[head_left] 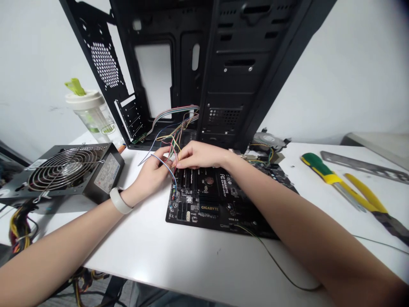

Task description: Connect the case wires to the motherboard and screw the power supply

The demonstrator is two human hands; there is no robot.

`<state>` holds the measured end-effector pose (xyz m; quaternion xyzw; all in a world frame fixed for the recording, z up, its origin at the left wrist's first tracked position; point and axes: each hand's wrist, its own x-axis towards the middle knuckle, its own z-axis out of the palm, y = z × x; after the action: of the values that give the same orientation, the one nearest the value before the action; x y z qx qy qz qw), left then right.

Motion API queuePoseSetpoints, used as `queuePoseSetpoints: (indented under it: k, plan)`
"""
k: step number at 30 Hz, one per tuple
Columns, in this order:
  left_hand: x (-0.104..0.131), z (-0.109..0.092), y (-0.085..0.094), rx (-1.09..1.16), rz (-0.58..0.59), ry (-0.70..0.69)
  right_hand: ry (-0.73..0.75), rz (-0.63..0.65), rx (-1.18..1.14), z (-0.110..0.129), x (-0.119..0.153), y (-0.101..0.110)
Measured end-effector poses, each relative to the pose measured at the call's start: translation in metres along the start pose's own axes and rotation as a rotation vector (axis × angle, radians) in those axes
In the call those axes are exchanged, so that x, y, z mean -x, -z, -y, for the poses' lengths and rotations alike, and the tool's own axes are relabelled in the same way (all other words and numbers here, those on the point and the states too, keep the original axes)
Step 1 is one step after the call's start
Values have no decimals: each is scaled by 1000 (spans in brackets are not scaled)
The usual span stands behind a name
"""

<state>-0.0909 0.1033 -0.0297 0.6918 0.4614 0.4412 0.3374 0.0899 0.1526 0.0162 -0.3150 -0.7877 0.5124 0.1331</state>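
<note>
A black motherboard (209,209) lies flat on the white table in front of the open black computer case (236,85). Thin coloured wires (174,138) run out of the case down to the board's left edge, where a blue and a red one reach the pins. My left hand (151,172), with a pale band on the wrist, pinches these wires beside the board. Touching it from the right, my right hand (200,155) has its thumb and finger closed on the same bundle, above the board's back left corner. The fingertips partly hide what they grip.
At left sit a power supply (108,172) with cables hanging off the table (143,247) and a lidded cup (92,113). To the right lie a green-yellow screwdriver (319,168), yellow-handled pliers (367,194) and a metal plate (364,164). A fan (268,140) stands behind the board.
</note>
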Motion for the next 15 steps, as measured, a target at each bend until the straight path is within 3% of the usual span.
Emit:
queuePoseSetpoints:
  k: [6, 10, 15]
  plan:
    - [3, -8, -1, 41, 18, 21, -60, -227, -246, 5, -2, -4]
    - [4, -9, 0, -24, 2, -32, -104, -249, -421, 6, -5, -6]
    - [3, -9, 2, -26, -15, -14, -39, -276, -688, 8, -3, 1]
